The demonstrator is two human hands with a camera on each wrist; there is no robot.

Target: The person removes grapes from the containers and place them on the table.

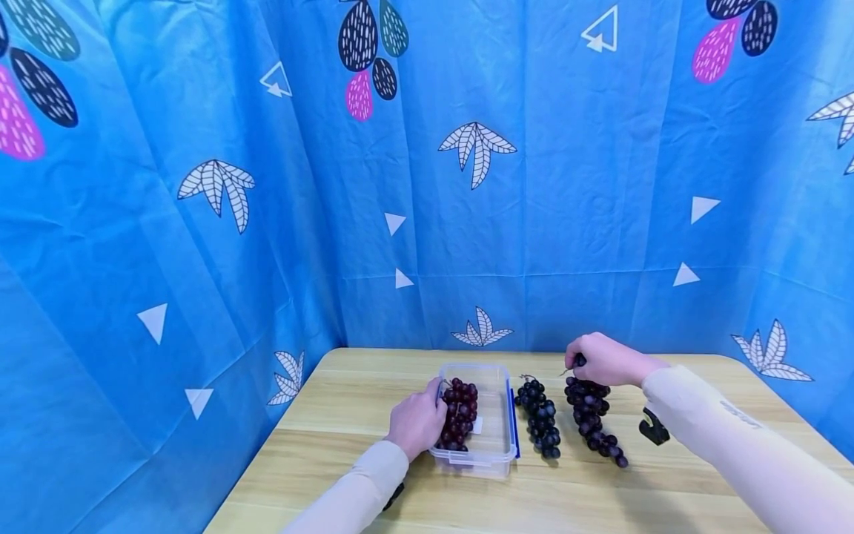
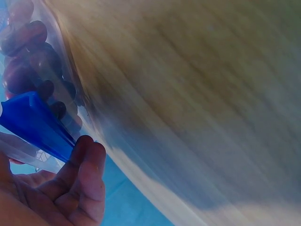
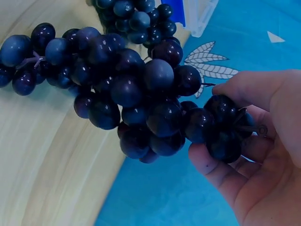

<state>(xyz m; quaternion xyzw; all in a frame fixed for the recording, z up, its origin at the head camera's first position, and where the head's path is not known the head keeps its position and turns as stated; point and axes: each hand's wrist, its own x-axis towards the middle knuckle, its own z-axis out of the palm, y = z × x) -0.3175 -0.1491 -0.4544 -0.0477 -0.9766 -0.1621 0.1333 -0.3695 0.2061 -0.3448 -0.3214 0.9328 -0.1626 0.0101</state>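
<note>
A clear plastic food container [image 1: 494, 426] with blue side flaps stands on the table. My left hand [image 1: 419, 419] grips its left side, fingertips on the blue flap [image 2: 37, 122]. Inside, along the left half, lies a bunch of dark red grapes [image 1: 460, 408]. My right hand [image 1: 612, 360] holds a bunch of dark purple grapes [image 3: 141, 94] by its stem end, thumb and fingers round the top few grapes. This bunch slants down toward the front right. Between it and the container lies a bunch of black grapes [image 1: 539, 419].
The light wooden table [image 1: 320, 430] carries everything. Behind it and along the left hangs a blue patterned curtain [image 1: 567, 222]. Under my right sleeve a black wrist piece [image 1: 654, 427] shows. Beside the container's right wall, the other blue flap [image 1: 515, 426] hangs down.
</note>
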